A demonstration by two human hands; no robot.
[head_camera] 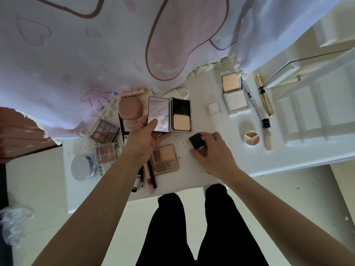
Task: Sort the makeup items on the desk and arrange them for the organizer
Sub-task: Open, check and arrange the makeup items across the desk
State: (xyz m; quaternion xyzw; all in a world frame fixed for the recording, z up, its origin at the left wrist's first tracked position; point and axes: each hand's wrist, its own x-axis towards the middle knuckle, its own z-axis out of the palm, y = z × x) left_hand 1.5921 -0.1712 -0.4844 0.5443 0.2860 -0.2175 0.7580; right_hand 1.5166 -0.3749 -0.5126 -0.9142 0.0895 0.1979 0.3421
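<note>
Left hand (145,140): I pinch the open powder compact (180,116) by its mirror lid; the hinge may swing.
Right hand (215,150): curled round a black case (196,142); may slip.

"Eyeshadow" — cursive, on small palette (105,153)

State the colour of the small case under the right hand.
Black; the case under the right hand shows best in the head view.

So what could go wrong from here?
The open silver mirrored compact is pinched at its lid's corner by the left hand; it might tip and spill powder. The slim brown and black pencils reach the white desk's front edge, so a passing nudge could drop them.
</note>
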